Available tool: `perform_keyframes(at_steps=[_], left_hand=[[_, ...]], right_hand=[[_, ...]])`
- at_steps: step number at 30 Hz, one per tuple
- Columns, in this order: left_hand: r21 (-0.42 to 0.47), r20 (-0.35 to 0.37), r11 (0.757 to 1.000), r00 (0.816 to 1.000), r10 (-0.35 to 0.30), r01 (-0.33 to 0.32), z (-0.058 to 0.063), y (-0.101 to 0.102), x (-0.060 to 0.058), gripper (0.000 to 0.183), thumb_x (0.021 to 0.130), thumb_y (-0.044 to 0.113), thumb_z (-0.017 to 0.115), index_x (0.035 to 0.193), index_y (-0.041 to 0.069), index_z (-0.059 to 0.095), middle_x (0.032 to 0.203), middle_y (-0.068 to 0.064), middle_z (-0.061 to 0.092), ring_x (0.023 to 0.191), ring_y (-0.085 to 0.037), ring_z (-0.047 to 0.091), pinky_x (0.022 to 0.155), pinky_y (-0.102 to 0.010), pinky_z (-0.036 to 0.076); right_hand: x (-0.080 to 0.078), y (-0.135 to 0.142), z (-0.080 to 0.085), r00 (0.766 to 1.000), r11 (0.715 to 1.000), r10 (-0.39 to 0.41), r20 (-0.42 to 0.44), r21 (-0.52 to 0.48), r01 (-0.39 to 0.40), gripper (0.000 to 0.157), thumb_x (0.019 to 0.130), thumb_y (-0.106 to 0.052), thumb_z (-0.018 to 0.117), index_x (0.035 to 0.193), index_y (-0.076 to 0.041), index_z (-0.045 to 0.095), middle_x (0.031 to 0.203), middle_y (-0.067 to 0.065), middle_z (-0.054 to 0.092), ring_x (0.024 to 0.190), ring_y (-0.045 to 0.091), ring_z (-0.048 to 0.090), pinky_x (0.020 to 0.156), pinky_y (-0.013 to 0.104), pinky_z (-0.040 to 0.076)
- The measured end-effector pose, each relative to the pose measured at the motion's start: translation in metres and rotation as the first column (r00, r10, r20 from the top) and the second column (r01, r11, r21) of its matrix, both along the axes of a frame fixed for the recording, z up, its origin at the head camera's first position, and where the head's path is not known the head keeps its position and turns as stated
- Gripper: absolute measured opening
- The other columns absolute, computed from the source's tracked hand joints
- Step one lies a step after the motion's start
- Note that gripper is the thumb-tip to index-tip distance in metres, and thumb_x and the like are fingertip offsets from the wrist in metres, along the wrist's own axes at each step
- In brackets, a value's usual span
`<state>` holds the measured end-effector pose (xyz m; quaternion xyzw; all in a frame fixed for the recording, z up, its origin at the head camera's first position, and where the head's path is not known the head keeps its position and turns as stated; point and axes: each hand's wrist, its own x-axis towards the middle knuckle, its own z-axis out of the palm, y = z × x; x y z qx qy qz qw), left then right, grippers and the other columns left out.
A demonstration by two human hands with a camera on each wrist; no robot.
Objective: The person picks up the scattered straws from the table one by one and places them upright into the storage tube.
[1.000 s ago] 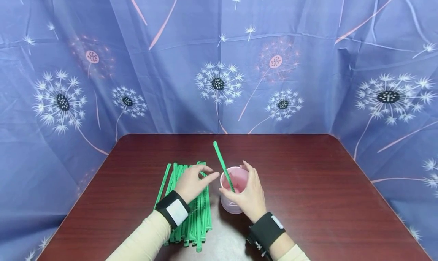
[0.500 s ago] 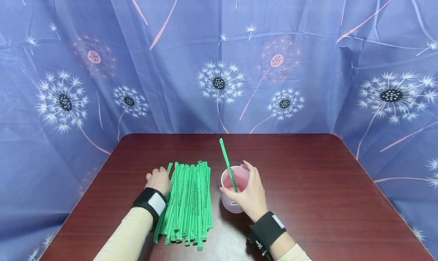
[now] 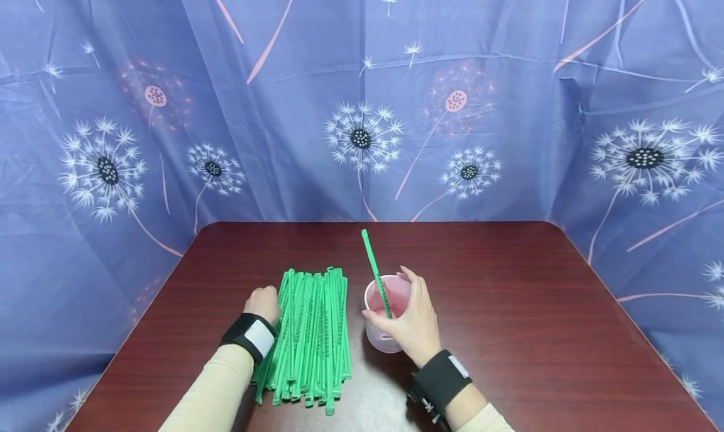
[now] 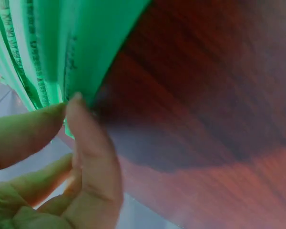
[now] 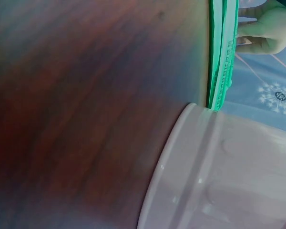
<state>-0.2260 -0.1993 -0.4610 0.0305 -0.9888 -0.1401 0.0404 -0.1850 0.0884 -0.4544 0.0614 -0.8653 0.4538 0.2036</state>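
A pile of green wrapped drinking straws (image 3: 311, 337) with printed lettering lies on the table. At its left edge, in the head view, is my left hand (image 3: 263, 304), seen from the back. The left wrist view has thumb and index finger (image 4: 93, 143) meeting at the edge of the outermost straw (image 4: 102, 43), pinching it. My right hand (image 3: 418, 322) grips a translucent pinkish cup (image 3: 386, 344) from its right side, thumb at the near rim. One green straw (image 3: 373, 262) stands tilted in this cup, its top leaning left. Only the cup wall (image 5: 248, 176) shows up close in the right wrist view.
The dark red wooden table (image 3: 537, 331) extends to both sides and behind the things. Beyond its back edge hangs a blue curtain (image 3: 294, 168) with dandelion prints. The cup stands just right of the straw pile.
My left hand moved from above the pile to its left edge and now pinches a straw there, whose top end has gone out of sight. The right hand and cup stay put.
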Motion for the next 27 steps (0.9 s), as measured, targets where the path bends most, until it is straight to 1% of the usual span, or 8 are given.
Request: perform_keyframes(at_steps=[4, 7, 12, 16, 18, 22, 25, 27], left_hand=[[0.013, 0.066, 1.000, 0.998, 0.021, -0.022, 0.006, 0.001, 0.000, 0.007, 0.079, -0.004, 0.059, 0.078, -0.008, 0.066, 0.084, -0.031, 0.068, 0.084, -0.047, 0.068, 0.072, -0.054, 0.056], [0.017, 0.108, 0.999, 0.994, 0.033, -0.036, 0.009, 0.001, 0.000, 0.008, 0.078, 0.000, 0.063, 0.072, -0.003, 0.062, 0.079, -0.025, 0.068, 0.080, -0.043, 0.068, 0.071, -0.052, 0.055], [0.003, 0.153, 0.999, 0.987, 0.047, -0.048, 0.010, -0.002, 0.001, 0.017, 0.078, 0.009, 0.068, 0.067, 0.002, 0.058, 0.073, -0.019, 0.066, 0.074, -0.038, 0.066, 0.068, -0.051, 0.055], [0.003, 0.185, 0.996, 0.979, 0.086, -0.088, 0.012, -0.003, 0.002, 0.017, 0.079, 0.015, 0.069, 0.069, 0.004, 0.060, 0.077, -0.019, 0.067, 0.075, -0.040, 0.067, 0.063, -0.054, 0.054], [0.019, 0.194, 0.994, 0.975, 0.105, -0.111, 0.016, -0.003, 0.003, 0.020, 0.080, 0.017, 0.068, 0.066, 0.006, 0.059, 0.074, -0.016, 0.066, 0.073, -0.037, 0.066, 0.061, -0.053, 0.053], [0.070, 0.150, 0.991, 0.983, 0.106, -0.118, 0.029, -0.002, 0.005, 0.020, 0.084, 0.020, 0.065, 0.067, 0.010, 0.060, 0.071, -0.009, 0.064, 0.069, -0.030, 0.063, 0.059, -0.049, 0.051], [0.110, 0.084, 0.989, 0.992, 0.094, -0.103, 0.042, 0.000, 0.004, 0.015, 0.086, 0.022, 0.063, 0.080, 0.009, 0.067, 0.078, -0.009, 0.068, 0.070, -0.029, 0.064, 0.061, -0.048, 0.052], [0.139, 0.041, 0.986, 0.995, 0.090, -0.095, 0.051, 0.003, 0.003, 0.018, 0.088, 0.023, 0.062, 0.091, 0.007, 0.070, 0.084, -0.010, 0.071, 0.071, -0.028, 0.065, 0.062, -0.048, 0.053]], right_hand=[[-0.001, 0.000, 0.001, 1.000, 1.000, -0.004, -0.005, 0.008, 0.004, 0.097, 0.062, -0.043, 0.091, 0.141, -0.014, 0.043, 0.130, 0.002, 0.057, 0.109, 0.023, 0.061, 0.081, 0.049, 0.053], [-0.001, 0.000, 0.001, 1.000, 1.000, -0.006, -0.013, 0.009, 0.006, 0.098, 0.062, -0.043, 0.092, 0.142, -0.015, 0.043, 0.130, 0.003, 0.057, 0.110, 0.024, 0.061, 0.081, 0.050, 0.053], [-0.002, 0.000, 0.000, 1.000, 1.000, -0.006, -0.018, 0.008, 0.006, 0.098, 0.061, -0.043, 0.092, 0.142, -0.015, 0.044, 0.129, 0.002, 0.057, 0.109, 0.024, 0.061, 0.080, 0.049, 0.053], [-0.001, 0.000, 0.000, 1.000, 1.000, -0.007, -0.023, 0.012, 0.008, 0.098, 0.061, -0.043, 0.092, 0.141, -0.014, 0.045, 0.128, 0.002, 0.058, 0.108, 0.025, 0.061, 0.079, 0.048, 0.053], [-0.001, 0.000, 0.000, 1.000, 1.000, -0.008, -0.023, 0.014, 0.008, 0.098, 0.061, -0.043, 0.092, 0.141, -0.013, 0.045, 0.127, 0.002, 0.058, 0.108, 0.025, 0.061, 0.079, 0.048, 0.053], [-0.001, 0.001, 0.000, 1.000, 1.000, -0.007, -0.021, 0.014, 0.008, 0.097, 0.061, -0.043, 0.092, 0.141, -0.014, 0.045, 0.128, 0.003, 0.058, 0.108, 0.025, 0.061, 0.080, 0.048, 0.053], [-0.001, 0.001, 0.000, 1.000, 1.000, -0.010, -0.026, 0.013, 0.010, 0.097, 0.061, -0.043, 0.092, 0.140, -0.014, 0.045, 0.128, 0.003, 0.058, 0.108, 0.026, 0.061, 0.080, 0.048, 0.053], [-0.001, 0.001, -0.001, 1.000, 1.000, -0.011, -0.027, 0.012, 0.011, 0.097, 0.061, -0.043, 0.092, 0.140, -0.014, 0.045, 0.128, 0.003, 0.058, 0.107, 0.026, 0.061, 0.080, 0.049, 0.053]])
